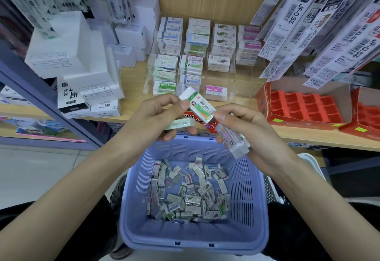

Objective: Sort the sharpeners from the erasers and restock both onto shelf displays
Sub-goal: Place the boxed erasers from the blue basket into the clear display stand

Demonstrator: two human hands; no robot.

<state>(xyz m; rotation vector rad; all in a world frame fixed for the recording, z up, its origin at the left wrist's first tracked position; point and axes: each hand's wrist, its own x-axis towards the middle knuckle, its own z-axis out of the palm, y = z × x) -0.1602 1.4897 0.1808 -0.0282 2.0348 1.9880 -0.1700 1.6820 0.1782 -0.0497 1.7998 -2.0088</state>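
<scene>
A white eraser with a green and orange sleeve (pixel 198 104) is pinched between my left hand (pixel 152 117) and my right hand (pixel 248 129), above the basket. Under its fingers my left hand also holds a pale green eraser (pixel 181 124). In its palm my right hand grips a clear-wrapped eraser with a pink sleeve (pixel 234 139). Below both hands a purple basket (pixel 253 188) holds several small wrapped erasers (pixel 189 195). On the wooden shelf (pixel 133 75) a clear tiered display (pixel 205 55) holds rows of erasers, with some front slots bare.
White boxes (pixel 67 51) are stacked at the shelf's left. Two red cardboard trays (pixel 304 106) with moulded hollows sit at the right. Packs of pen refills (pixel 329 24) hang over the display's right side. A white basket edge (pixel 312 162) shows beside the purple one.
</scene>
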